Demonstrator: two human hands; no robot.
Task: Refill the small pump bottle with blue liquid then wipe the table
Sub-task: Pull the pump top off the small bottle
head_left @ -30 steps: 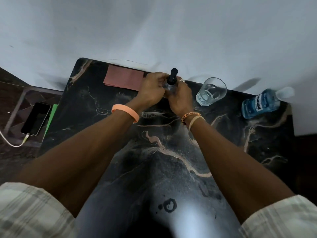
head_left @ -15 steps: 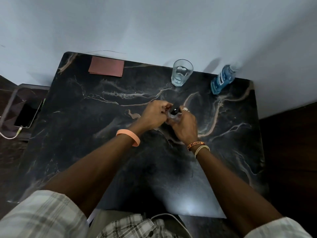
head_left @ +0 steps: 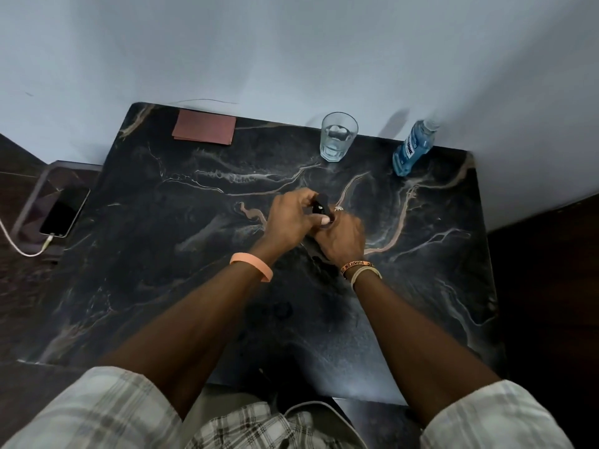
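Note:
At the middle of the black marble table (head_left: 194,286), both my hands hold the small pump bottle. My left hand (head_left: 290,218) pinches its black pump top (head_left: 321,205). My right hand (head_left: 342,236) wraps around the bottle's body, which is almost wholly hidden by the fingers. A bottle of blue liquid (head_left: 411,149) with a clear cap stands at the back right by the wall. A reddish-brown cloth (head_left: 204,127) lies flat at the back left.
A clear drinking glass (head_left: 338,136) stands at the back of the table, between the cloth and the blue bottle. A phone (head_left: 64,211) on a charging cable lies on a low surface left of the table. A white wall runs behind the table.
The pump bottle came from the back of the table to its middle in both hands. The view pulled back. My left fingers now sit on the pump top.

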